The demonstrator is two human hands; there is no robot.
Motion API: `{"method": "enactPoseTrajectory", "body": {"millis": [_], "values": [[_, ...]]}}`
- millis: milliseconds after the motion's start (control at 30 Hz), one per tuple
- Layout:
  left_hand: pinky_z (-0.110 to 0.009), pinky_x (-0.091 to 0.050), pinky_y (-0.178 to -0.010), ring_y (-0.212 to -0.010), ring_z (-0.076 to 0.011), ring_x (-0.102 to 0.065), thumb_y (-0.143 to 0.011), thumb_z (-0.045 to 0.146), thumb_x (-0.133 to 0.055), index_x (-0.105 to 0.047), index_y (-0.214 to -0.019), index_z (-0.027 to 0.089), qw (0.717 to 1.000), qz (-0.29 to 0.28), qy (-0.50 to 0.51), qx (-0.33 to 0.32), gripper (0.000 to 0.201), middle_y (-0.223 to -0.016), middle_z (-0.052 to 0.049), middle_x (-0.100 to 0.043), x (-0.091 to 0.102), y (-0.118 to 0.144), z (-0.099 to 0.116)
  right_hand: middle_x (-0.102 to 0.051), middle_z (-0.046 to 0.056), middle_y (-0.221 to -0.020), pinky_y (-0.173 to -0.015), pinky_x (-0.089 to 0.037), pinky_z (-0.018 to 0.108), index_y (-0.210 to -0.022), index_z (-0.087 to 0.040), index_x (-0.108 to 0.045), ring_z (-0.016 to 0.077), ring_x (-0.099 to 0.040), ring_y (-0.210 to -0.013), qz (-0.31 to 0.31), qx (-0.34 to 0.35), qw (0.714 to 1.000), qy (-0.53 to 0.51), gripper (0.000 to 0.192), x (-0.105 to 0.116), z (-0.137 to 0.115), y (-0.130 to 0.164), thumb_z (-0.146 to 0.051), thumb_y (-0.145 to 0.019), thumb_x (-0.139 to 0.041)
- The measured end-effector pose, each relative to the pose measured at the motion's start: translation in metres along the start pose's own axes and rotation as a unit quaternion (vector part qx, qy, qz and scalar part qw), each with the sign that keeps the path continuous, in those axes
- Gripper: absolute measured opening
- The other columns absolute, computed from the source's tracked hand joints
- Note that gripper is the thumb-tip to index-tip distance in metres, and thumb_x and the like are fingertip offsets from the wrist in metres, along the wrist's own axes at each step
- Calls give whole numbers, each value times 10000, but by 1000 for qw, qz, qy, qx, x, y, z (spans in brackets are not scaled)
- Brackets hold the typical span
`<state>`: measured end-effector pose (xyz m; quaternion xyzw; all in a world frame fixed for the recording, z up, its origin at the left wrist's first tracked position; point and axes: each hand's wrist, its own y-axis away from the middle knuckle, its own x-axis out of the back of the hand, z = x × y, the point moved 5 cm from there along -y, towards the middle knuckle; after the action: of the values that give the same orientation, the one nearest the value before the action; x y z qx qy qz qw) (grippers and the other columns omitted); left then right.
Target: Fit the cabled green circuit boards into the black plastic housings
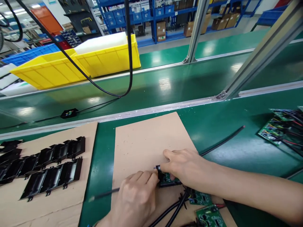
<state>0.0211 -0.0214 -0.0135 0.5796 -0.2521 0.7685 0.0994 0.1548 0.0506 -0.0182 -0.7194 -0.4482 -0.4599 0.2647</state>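
On the brown cardboard sheet (146, 142) in front of me lies a black plastic housing (169, 185) with a green circuit board (165, 177) in it. My left hand (138, 192) is closed at the housing's left end, and a black cable (106, 194) comes out of its left side. The left fingertips meet the housing's edge and partly cover it. From above, my right hand (184, 164) grips the housing and board, its thumb and fingers over the upper side. More green circuit boards (209, 216) with black cables (176, 209) sit below the right forearm.
Several black housing shells (55, 179) lie on another cardboard sheet (78, 192) at left. Wired circuit boards (272, 130) are stacked at right. Behind a metal rail stand yellow bins (109, 61) and an aluminium post (262, 50). A black cable (129, 47) hangs down.
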Motion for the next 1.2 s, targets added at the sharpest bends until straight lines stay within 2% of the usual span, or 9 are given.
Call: {"method": "enactPoseTrajectory", "body": {"millis": [233,400,500,600,733,833,933,1033,1200], "values": [[-305,-445,-506,-563,-180,-558,-895,25,-393,-614,-979,89,980,-22,-181,-84,245,-684,-27,-595,-10,2,6,-514,26,-832,-560,-202,306,-854,-230,-617,190,-446,-769,54,6,998,14,142,-6,3,1,-104,-865,-552],[-288,-430,-486,-558,-186,-546,-837,-35,-370,-631,-942,88,945,-67,-296,-117,307,-679,-54,-603,-20,1,11,-604,24,-889,-689,-349,321,-981,-216,-607,197,-531,-838,21,31,999,11,201,0,-2,-7,-104,-814,-596],[-299,-460,-522,-634,-200,-567,-869,2,-378,-610,-1047,84,961,-75,-253,-79,303,-759,-66,-622,-24,8,7,-653,64,-882,-694,-410,325,-980,-162,-600,237,-591,-867,-19,-40,999,10,267,5,0,-19,-301,-783,-715],[-337,-503,-627,-776,-226,-583,-873,-1,-325,-562,-1168,63,976,-31,-207,-61,383,-958,-124,-645,-26,17,2,-679,90,-883,-693,-445,322,-937,-145,-628,266,-623,-902,-81,-93,992,14,412,4,-2,-34,-452,-713,-785],[-356,-506,-713,-803,-232,-577,-866,-12,-347,-580,-1141,54,974,-1,-196,-110,367,-1006,-153,-633,-26,21,2,-697,84,-926,-748,-457,372,-931,-169,-654,285,-639,-919,-124,-87,988,30,354,1,-11,-53,-342,-668,-816],[-360,-506,-689,-765,-222,-570,-860,-2,-347,-596,-1091,116,988,-23,-143,-56,360,-903,-99,-620,-15,11,-3,-701,66,-907,-787,-439,384,-897,-179,-667,266,-638,-913,-136,-82,987,39,289,5,-10,-54,-299,-681,-817],[-400,-514,-797,-910,-244,-573,-888,69,-423,-564,-1147,122,998,-32,-59,-22,300,-1020,-116,-612,2,-1,-1,-695,58,-957,-826,-425,356,-980,-187,-669,243,-618,-973,-72,-35,997,11,290,23,-2,-35,-396,-794,-744],[-427,-497,-899,-1027,-262,-548,-895,101,-448,-545,-1195,118,995,-60,26,-76,316,-1156,-128,-594,7,-8,8,-664,85,-1078,-878,-415,336,-1153,-161,-622,239,-567,-1071,15,-27,999,-38,387,46,16,-1,-388,-849,-696],[-460,-470,-1001,-1181,-272,-507,-883,8,-386,-425,-1399,128,978,-141,33,-149,531,-1384,-95,-529,-21,-11,6,-660,63,-961,-813,-429,317,-1020,-147,-647,222,-570,-966,-16,-109,992,-68,183,45,50,39,-210,-847,-648]]}}
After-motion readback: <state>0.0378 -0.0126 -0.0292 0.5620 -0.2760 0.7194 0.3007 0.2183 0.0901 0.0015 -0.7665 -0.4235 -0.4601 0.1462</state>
